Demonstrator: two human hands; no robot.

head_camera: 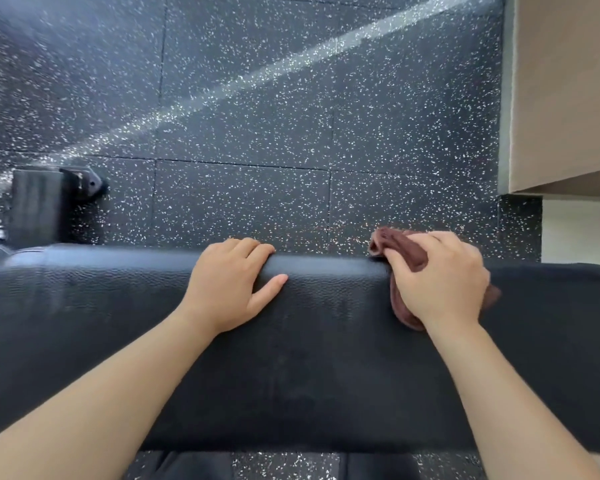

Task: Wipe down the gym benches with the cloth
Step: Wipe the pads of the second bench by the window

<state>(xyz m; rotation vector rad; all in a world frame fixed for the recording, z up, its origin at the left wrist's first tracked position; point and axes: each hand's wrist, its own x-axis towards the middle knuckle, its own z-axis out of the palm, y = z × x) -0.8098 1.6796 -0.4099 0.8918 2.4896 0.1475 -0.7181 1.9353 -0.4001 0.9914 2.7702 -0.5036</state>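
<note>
Brown and crumpled, one cloth [404, 252] lay on the far edge of the single black padded counter [291, 358], toward its right end, one corner hanging past the edge. The right hand [440, 282] pressed down on it, fingers curled around its folds. The left hand [234, 284] held nothing, fingers hooked over the counter's far edge, thumb spread flat. Beyond lay speckled black rubber floor [257, 116], one black bench foot [49, 199] and one beige wall [565, 91].

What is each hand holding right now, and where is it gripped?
The right hand presses the brown cloth around its bunched middle. The left hand holds nothing, resting on the bench.
</note>
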